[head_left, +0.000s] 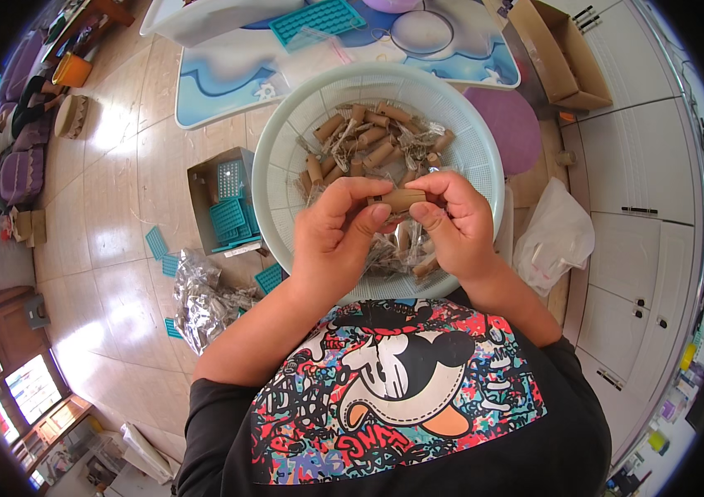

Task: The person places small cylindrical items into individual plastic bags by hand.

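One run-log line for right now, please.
Left hand: holds brown tube, left end | Right hand: holds its right end | Tube: over round basket | Basket: more tubes, clear plastic

I'd call this a home, a living area by its looks. Well off to the left of the big pale basket (282, 166) I can see purple cushioned seats (22, 178), a drum-shaped stool (71, 118) and glossy floor tiles (108, 199). White cupboards (641, 166) line the basket's right; far left and rearward of it, bright wood-framed panes (33, 388) let light in.
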Demonstrator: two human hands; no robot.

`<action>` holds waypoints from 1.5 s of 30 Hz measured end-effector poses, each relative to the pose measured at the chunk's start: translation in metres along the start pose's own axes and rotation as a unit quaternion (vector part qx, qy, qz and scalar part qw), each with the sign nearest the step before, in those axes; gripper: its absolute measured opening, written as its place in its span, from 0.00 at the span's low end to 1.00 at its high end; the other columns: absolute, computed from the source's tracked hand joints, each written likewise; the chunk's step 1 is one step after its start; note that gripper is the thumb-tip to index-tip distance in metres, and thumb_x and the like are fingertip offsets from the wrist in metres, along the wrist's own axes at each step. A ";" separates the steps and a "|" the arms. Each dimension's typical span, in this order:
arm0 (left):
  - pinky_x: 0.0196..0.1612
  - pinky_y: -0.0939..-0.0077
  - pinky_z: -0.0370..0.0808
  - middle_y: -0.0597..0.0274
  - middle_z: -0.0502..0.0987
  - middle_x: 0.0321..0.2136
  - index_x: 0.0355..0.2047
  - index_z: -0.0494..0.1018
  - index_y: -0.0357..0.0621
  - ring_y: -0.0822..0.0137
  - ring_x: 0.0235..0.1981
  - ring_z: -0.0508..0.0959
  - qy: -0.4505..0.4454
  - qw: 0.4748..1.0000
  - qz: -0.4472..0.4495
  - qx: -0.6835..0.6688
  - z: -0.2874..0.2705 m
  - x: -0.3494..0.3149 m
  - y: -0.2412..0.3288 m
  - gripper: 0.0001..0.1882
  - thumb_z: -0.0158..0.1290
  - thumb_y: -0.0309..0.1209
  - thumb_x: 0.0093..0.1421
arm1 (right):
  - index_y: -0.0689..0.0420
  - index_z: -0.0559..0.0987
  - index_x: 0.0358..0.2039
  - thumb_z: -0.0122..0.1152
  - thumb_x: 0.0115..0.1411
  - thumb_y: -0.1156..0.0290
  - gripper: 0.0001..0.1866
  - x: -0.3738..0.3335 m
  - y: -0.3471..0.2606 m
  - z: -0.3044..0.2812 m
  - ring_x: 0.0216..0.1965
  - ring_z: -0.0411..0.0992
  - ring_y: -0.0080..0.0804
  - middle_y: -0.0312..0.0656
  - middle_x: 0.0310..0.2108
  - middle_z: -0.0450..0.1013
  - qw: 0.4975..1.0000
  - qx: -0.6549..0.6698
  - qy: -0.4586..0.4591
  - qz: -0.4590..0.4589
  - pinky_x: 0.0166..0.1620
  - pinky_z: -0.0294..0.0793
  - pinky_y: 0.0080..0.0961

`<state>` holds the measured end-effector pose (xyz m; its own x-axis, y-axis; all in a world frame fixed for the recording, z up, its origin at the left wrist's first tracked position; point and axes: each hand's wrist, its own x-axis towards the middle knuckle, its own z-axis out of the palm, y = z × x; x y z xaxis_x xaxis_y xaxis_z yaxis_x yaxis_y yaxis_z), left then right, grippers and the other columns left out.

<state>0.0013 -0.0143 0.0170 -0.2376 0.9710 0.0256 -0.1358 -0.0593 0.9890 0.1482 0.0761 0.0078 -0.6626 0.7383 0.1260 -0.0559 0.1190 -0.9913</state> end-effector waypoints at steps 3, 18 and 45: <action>0.40 0.76 0.75 0.53 0.73 0.37 0.43 0.64 0.33 0.68 0.37 0.75 0.019 1.000 -0.012 0.019 0.003 0.004 -0.002 0.11 0.43 0.22 0.60 | 0.62 0.71 0.37 0.54 0.57 0.74 0.09 0.001 0.003 0.002 0.30 0.67 0.16 0.36 0.30 0.72 1.000 -0.010 0.005 -0.023 0.32 0.66 0.12; 0.41 0.70 0.69 0.55 0.71 0.40 0.38 0.72 0.42 0.60 0.39 0.72 0.306 0.770 0.007 0.560 -0.134 0.187 -0.035 0.23 0.56 0.45 0.47 | 0.60 0.70 0.40 0.52 0.58 0.71 0.10 0.006 0.014 -0.023 0.16 0.53 0.10 0.34 0.24 0.67 0.914 0.325 0.150 0.189 0.17 0.48 0.06; 0.29 0.81 0.72 0.62 0.76 0.24 0.30 0.74 0.38 0.73 0.23 0.75 0.132 0.946 -0.017 0.294 -0.115 0.176 0.006 0.08 0.54 0.30 0.53 | 0.61 0.69 0.41 0.52 0.58 0.72 0.11 0.001 0.013 -0.017 0.18 0.56 0.10 0.35 0.25 0.67 0.934 0.279 0.149 0.166 0.17 0.50 0.06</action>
<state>-0.1516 0.1296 0.0108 -0.4854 0.8737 0.0325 0.3933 0.1850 0.9006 0.1593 0.0894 -0.0047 -0.4797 0.8350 -0.2696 -0.3205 -0.4528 -0.8320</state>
